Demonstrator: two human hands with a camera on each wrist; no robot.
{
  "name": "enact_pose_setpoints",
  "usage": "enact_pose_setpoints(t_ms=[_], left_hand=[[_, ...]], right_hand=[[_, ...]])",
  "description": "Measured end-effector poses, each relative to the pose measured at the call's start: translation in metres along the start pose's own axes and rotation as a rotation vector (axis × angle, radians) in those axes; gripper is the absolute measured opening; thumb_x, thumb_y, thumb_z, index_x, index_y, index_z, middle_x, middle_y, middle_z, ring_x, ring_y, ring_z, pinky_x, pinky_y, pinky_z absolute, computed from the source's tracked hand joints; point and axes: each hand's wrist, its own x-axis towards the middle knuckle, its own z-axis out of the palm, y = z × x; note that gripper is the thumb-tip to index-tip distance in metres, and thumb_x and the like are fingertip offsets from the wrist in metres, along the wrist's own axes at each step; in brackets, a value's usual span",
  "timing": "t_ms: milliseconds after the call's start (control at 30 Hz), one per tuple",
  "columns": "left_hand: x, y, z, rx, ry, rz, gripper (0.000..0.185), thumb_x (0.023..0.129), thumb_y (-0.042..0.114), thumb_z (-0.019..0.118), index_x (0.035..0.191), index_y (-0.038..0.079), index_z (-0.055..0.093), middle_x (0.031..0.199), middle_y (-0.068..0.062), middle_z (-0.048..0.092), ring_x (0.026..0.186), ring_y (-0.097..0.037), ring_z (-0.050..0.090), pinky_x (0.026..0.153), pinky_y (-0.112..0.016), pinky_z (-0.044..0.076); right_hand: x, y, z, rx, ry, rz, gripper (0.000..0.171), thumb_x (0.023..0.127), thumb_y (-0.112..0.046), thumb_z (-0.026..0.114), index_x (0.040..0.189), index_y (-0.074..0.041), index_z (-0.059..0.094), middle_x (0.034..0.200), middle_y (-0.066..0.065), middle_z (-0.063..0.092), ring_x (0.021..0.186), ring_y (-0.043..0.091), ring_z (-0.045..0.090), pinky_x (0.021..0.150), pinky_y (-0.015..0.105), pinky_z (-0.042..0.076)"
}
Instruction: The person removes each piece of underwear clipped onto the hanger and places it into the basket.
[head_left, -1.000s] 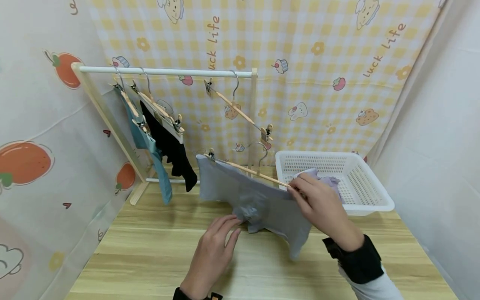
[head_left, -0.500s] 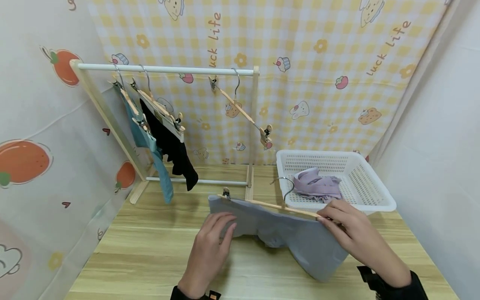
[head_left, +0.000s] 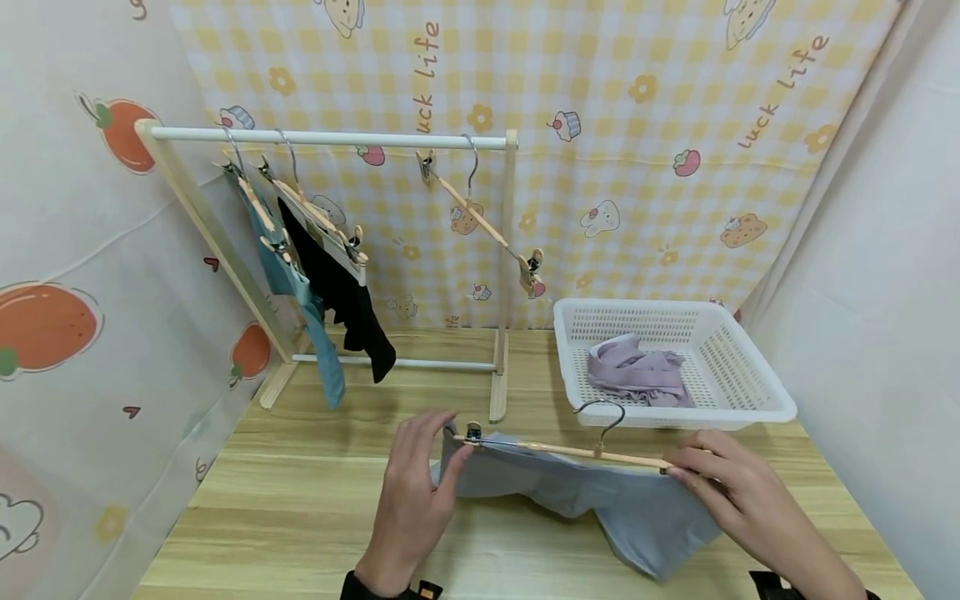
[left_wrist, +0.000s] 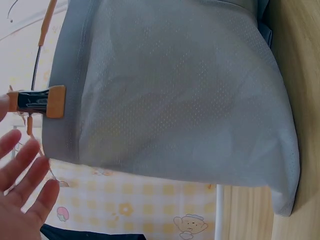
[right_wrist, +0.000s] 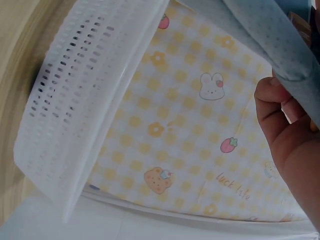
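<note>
A wooden trouser hanger (head_left: 558,449) with a metal hook is held low over the table. From it hangs a grey-blue garment (head_left: 525,479) with a waistband and fine holes; it looks like shorts. My right hand (head_left: 738,487) grips the hanger's right end, hiding the clip there. In the right wrist view, curled fingers (right_wrist: 272,92) lie against the cloth. At the other end, my left hand (head_left: 416,487) has fingers and thumb apart around the clip (head_left: 473,433). The left wrist view shows spread fingers (left_wrist: 25,172), with one fingertip at the clip's handle and the clip biting the waistband.
A wooden rack (head_left: 322,137) with a white bar stands at the back left. Blue (head_left: 318,358) and black (head_left: 360,321) garments hang there, plus a bare hanger (head_left: 472,212) at the right. A white basket (head_left: 738,367) at the back right holds a lilac garment (head_left: 637,371).
The hanger and garment have come right, toward me and lower, away from the rack, in my right hand. My left hand has risen slightly and now meets the hanger's left end.
</note>
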Motion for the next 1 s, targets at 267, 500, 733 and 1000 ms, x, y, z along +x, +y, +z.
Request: enact_pose_setpoints(t_ms=[267, 500, 733, 1000], left_hand=[[-0.001, 0.004, -0.003, -0.149, -0.126, -0.006, 0.046, 0.103, 0.002, 0.065, 0.148, 0.008, 0.06, 0.142, -0.005, 0.068, 0.135, -0.024, 0.062, 0.115, -0.033, 0.047], [-0.002, 0.005, -0.005, -0.255, -0.126, -0.041, 0.047, 0.105, -0.003, 0.061, 0.149, 0.01, 0.06, 0.139, -0.005, 0.07, 0.127, -0.023, 0.069, 0.106, -0.029, 0.058], [-0.004, 0.004, -0.008, -0.297, -0.143, -0.095, 0.047, 0.106, -0.001, 0.064, 0.15, 0.012, 0.061, 0.133, -0.001, 0.072, 0.115, -0.017, 0.071, 0.094, -0.029, 0.062], [-0.002, 0.005, -0.007, -0.364, -0.109, -0.08, 0.04, 0.101, -0.005, 0.07, 0.138, 0.011, 0.07, 0.12, -0.004, 0.076, 0.104, -0.015, 0.071, 0.09, -0.019, 0.057]], right_hand=[[-0.003, 0.001, 0.004, 0.02, -0.015, -0.019, 0.042, 0.079, 0.008, 0.085, 0.107, -0.024, 0.081, 0.106, -0.013, 0.071, 0.096, -0.001, 0.06, 0.081, 0.01, 0.046], [-0.003, -0.003, 0.008, 0.027, -0.03, 0.012, 0.047, 0.078, 0.01, 0.085, 0.106, -0.026, 0.081, 0.106, -0.015, 0.069, 0.093, -0.002, 0.058, 0.076, 0.012, 0.045], [-0.005, -0.008, 0.012, 0.038, -0.031, 0.056, 0.049, 0.078, 0.011, 0.085, 0.105, -0.03, 0.079, 0.105, -0.018, 0.068, 0.091, -0.003, 0.058, 0.075, 0.011, 0.045], [-0.01, -0.013, 0.015, 0.057, -0.007, 0.193, 0.045, 0.083, 0.007, 0.085, 0.108, -0.03, 0.078, 0.096, -0.02, 0.065, 0.08, -0.005, 0.054, 0.064, 0.012, 0.044]])
